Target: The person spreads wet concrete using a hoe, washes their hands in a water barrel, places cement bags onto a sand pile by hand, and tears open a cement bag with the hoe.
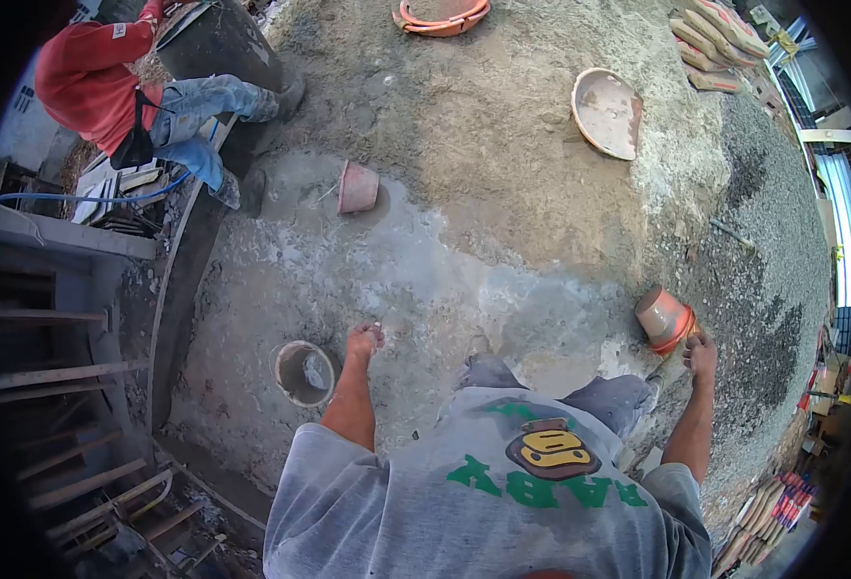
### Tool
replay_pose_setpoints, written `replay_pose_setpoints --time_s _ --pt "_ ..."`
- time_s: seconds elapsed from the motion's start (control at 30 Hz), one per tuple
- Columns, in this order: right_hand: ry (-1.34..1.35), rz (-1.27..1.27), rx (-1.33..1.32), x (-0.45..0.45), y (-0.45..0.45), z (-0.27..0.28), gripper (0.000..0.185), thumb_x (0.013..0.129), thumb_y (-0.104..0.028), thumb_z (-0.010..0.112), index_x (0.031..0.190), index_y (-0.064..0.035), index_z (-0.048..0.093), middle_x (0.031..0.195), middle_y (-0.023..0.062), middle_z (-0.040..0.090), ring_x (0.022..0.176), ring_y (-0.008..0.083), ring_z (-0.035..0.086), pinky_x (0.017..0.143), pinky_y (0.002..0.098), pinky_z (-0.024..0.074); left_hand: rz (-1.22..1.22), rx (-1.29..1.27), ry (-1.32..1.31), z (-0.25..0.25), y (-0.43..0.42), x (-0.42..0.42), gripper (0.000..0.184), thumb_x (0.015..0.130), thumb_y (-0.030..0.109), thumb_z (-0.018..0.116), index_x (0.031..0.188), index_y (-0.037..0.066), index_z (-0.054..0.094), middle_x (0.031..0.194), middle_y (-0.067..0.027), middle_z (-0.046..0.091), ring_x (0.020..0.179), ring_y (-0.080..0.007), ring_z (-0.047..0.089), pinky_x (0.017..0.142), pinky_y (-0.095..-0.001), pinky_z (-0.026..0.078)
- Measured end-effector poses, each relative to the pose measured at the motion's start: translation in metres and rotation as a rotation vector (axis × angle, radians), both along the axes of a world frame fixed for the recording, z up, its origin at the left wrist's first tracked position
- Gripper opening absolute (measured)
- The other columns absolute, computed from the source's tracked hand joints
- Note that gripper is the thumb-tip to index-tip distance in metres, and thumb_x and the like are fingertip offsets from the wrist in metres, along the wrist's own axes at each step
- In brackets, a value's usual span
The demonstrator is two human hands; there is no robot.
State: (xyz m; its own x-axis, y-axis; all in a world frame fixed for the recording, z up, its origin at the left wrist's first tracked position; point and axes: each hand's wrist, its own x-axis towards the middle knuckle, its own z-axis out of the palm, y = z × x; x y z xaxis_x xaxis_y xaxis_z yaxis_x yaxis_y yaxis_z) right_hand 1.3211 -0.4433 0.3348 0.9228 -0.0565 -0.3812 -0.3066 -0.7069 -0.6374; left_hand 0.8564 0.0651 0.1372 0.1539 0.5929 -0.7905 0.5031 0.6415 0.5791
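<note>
My right hand (700,355) grips the rim side of an orange bucket (659,315), which is tipped over with its base pointing up and to the left. Out in front of me, my left hand (365,339) hangs above the concrete with its fingers curled in and nothing visible in them. A round grey bucket (306,373) stands just left of that hand, with some pale liquid or residue inside. Farther forward, a pinkish bucket (358,187) rests on the wet ground.
A co-worker in a red top (92,82) handles a large dark drum (221,43) at the upper left. Shallow pans, one pale (607,113) and one orange (442,17), lie ahead. Gravel (773,261) and stacked bags (720,43) are right; a ledge (179,289) drops off left.
</note>
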Motion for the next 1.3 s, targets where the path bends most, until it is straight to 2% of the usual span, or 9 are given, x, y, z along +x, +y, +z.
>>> replay_pose_setpoints --time_s 0.1,0.2,0.3,0.4,0.5,0.83,1.03,1.13,1.3 --pt "-0.075 0.194 -0.037 0.034 0.027 -0.008 0.021 0.079 -0.017 0.054 0.093 -0.0015 0.059 0.070 0.0037 0.056 0.053 0.0114 0.055 0.042 0.0245 0.0414 0.120 0.048 0.015 -0.044 0.000 -0.042 0.024 0.082 0.018 0.065 0.094 -0.001 0.056 0.072 -0.0097 0.062 0.056 -0.0164 0.059 0.048 -0.0284 0.047" --pt "0.052 0.156 -0.005 0.035 0.065 -0.021 0.023 0.080 -0.019 0.055 0.095 -0.0017 0.058 0.073 0.0052 0.058 0.056 0.0128 0.057 0.043 0.0256 0.0429 0.117 -0.025 0.160 -0.004 -0.018 -0.014 0.028 0.083 0.027 0.064 0.101 0.007 0.057 0.077 -0.0037 0.066 0.064 -0.0165 0.062 0.057 -0.0340 0.044" --pt "0.257 0.271 -0.083 0.028 0.082 -0.063 0.022 0.079 -0.018 0.056 0.093 -0.0018 0.056 0.073 0.0075 0.058 0.053 0.0156 0.057 0.042 0.0288 0.0441 0.038 -0.034 0.094 -0.011 -0.036 -0.007 0.028 0.083 0.028 0.063 0.102 0.008 0.057 0.080 -0.0039 0.066 0.065 -0.0170 0.062 0.057 -0.0341 0.044" --pt "0.430 0.330 -0.123 0.017 0.097 -0.077 0.021 0.078 -0.015 0.056 0.093 -0.0008 0.054 0.074 0.0101 0.056 0.053 0.0195 0.057 0.041 0.0322 0.0447 0.106 -0.031 0.081 -0.003 -0.050 0.002 0.022 0.081 0.015 0.065 0.095 -0.001 0.059 0.072 -0.0086 0.063 0.063 -0.0181 0.061 0.053 -0.0312 0.051" --pt "0.577 0.324 -0.085 0.038 0.086 -0.114 0.022 0.078 -0.015 0.056 0.093 0.0002 0.054 0.076 0.0131 0.057 0.053 0.0228 0.056 0.043 0.0354 0.0458 0.164 -0.022 0.081 -0.021 -0.061 -0.009 0.022 0.080 0.015 0.066 0.094 -0.001 0.059 0.072 -0.0087 0.063 0.064 -0.0184 0.062 0.053 -0.0323 0.051" --pt "0.626 0.399 -0.117 0.182 0.144 -0.181 0.021 0.080 -0.019 0.057 0.094 -0.0031 0.057 0.076 0.0112 0.057 0.056 0.0238 0.056 0.051 0.0391 0.0479 0.496 0.090 0.322 0.015 -0.058 0.066 0.024 0.083 0.021 0.063 0.096 0.000 0.059 0.063 -0.0071 0.061 0.051 -0.0156 0.057 0.042 -0.0305 0.042" --pt "0.509 0.443 -0.070 0.295 0.228 -0.176 0.018 0.078 -0.014 0.052 0.092 -0.0060 0.059 0.070 0.0068 0.056 0.051 0.0184 0.055 0.045 0.0342 0.0461 0.349 0.148 0.240 -0.008 -0.047 0.178 0.025 0.082 0.022 0.065 0.089 -0.002 0.060 0.062 -0.0045 0.059 0.052 -0.0149 0.055 0.048 -0.0294 0.045" --pt "0.517 0.456 -0.078 0.323 0.284 -0.180 0.021 0.080 -0.018 0.052 0.096 -0.0055 0.056 0.073 0.0077 0.056 0.055 0.0200 0.055 0.050 0.0366 0.0467 0.484 0.152 0.105 -0.033 -0.017 0.200 0.027 0.081 0.022 0.066 0.088 -0.003 0.060 0.065 -0.0048 0.059 0.054 -0.0150 0.055 0.051 -0.0291 0.046" --pt "0.548 0.539 -0.127 0.339 0.390 -0.206 0.019 0.080 -0.019 0.053 0.093 -0.0056 0.055 0.073 0.0078 0.056 0.054 0.0203 0.055 0.049 0.0364 0.0464 0.492 0.101 0.168 -0.060 0.051 0.205 0.028 0.080 0.024 0.067 0.088 -0.002 0.061 0.068 -0.0069 0.061 0.059 -0.0152 0.057 0.056 -0.0294 0.047"
